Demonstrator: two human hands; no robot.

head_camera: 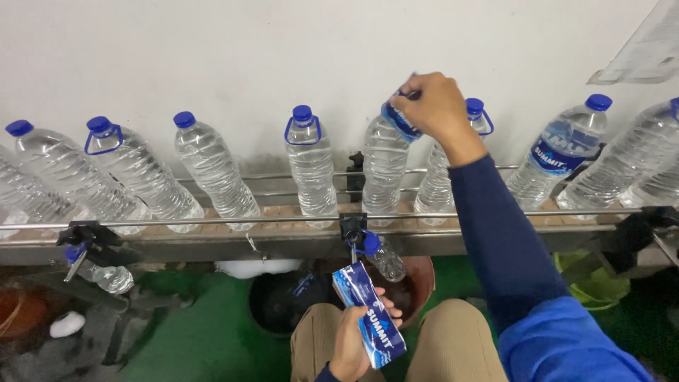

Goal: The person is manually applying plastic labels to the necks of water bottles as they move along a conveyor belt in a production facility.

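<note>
My one view comes from the camera on my head, set just above and in front of the conveyor rail [212,223]. It looks forward and down across the rail to the white wall [212,49] right behind it. The rail runs side to side across the middle, within arm's reach. Below the rail, my knees [453,339] fill the bottom edge.

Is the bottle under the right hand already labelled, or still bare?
Partly on: a blue label sits around the neck of the bottle, under the right hand, not down on its clear body.
</note>
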